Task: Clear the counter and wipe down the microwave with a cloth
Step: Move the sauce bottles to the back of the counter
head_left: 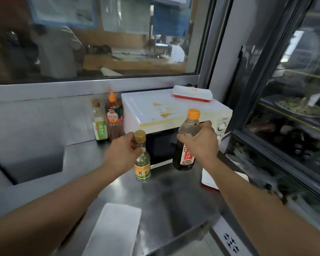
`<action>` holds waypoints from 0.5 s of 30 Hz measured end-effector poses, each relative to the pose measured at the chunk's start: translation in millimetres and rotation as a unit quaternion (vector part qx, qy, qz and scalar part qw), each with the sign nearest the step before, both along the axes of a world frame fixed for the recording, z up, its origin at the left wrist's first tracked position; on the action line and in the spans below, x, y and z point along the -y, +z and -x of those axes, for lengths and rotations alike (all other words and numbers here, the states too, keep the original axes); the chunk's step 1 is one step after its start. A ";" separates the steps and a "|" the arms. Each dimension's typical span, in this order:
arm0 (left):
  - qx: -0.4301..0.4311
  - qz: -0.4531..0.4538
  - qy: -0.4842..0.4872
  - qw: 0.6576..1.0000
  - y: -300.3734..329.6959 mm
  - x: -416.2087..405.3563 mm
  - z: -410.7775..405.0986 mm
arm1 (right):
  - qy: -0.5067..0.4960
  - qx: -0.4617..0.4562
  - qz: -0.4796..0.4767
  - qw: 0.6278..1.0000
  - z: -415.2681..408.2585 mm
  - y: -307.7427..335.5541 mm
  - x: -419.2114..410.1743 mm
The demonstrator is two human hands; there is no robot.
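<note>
Steel counter [174, 200] carries the stained white microwave [166, 111] at one o'clock. The right hand [199, 143] grips a dark sauce bottle [185, 154]; at its nine o'clock, the left hand [124, 150] pinches a small yellow-labelled bottle [142, 163] by the neck.

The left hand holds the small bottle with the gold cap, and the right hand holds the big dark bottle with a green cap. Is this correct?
Not quite: the head view shows the dark bottle in the right hand has an orange cap, not green. The left hand does hold the small gold-capped bottle.
</note>
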State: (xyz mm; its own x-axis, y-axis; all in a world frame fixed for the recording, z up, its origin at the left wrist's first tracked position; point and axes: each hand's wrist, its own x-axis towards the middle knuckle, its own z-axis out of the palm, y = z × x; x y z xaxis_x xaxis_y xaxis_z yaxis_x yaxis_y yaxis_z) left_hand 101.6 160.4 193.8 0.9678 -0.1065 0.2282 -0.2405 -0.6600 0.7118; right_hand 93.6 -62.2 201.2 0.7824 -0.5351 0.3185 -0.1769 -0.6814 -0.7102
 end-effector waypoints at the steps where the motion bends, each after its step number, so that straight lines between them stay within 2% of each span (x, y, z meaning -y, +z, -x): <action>1: 0.003 -0.006 0.001 1.000 1.9 -16.4 4.9 | 0.009 -0.002 -0.002 1.000 3.1 2.5 -17.8; 8: -0.008 -0.018 0.028 0.999 7.2 -123.3 25.4 | 0.055 -0.016 -0.001 0.998 7.6 12.2 -129.6; 15: -0.030 -0.021 0.089 0.995 10.5 -187.5 20.3 | 0.110 -0.022 0.011 0.994 -16.4 9.4 -198.5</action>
